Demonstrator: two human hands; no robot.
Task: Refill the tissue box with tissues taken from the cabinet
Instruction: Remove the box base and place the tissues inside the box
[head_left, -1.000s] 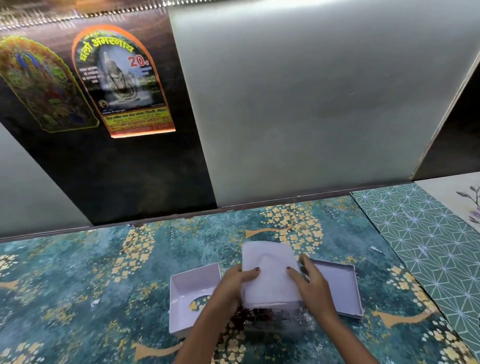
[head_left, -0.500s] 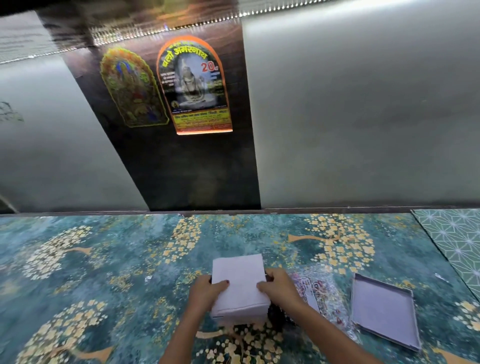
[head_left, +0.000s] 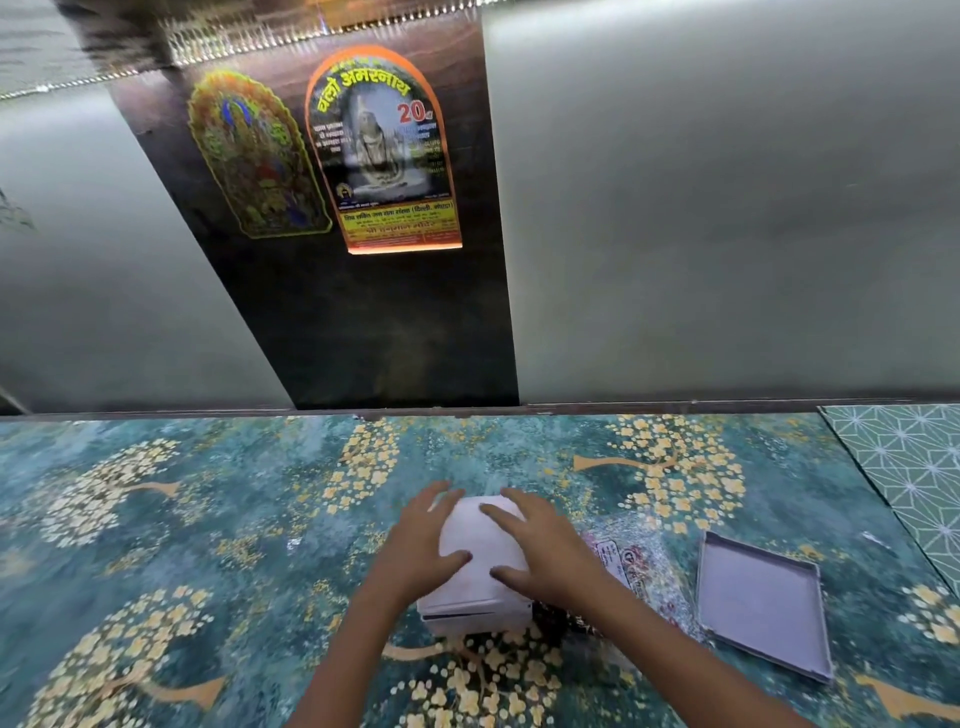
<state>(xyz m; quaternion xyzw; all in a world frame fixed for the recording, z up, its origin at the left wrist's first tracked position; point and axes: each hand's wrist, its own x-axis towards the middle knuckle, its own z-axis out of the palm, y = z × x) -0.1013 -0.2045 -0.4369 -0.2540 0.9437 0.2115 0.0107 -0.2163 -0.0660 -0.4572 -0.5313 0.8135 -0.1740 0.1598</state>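
A white stack of tissues (head_left: 480, 540) sits in a white tissue box (head_left: 475, 616) on the patterned teal table (head_left: 208, 519), near the front middle. My left hand (head_left: 418, 545) lies flat over the stack's left side, fingers spread and thumb on top. My right hand (head_left: 540, 551) lies flat over its right side in the same way. Both palms press on the tissues, and neither hand is closed around them. The box's grey-white lid (head_left: 758, 608) lies inside-up to the right.
A crumpled clear plastic wrapper (head_left: 636, 561) with printed labels lies between the box and the lid. Behind the table stand frosted grey cabinet panels (head_left: 727, 208) and a dark panel with two posters (head_left: 382, 150). A green geometric mat (head_left: 904, 467) covers the far right.
The stack was held up over the box base, then brought down into it. My hands have gone from gripping its sides to lying flat on top. The view has shifted left.
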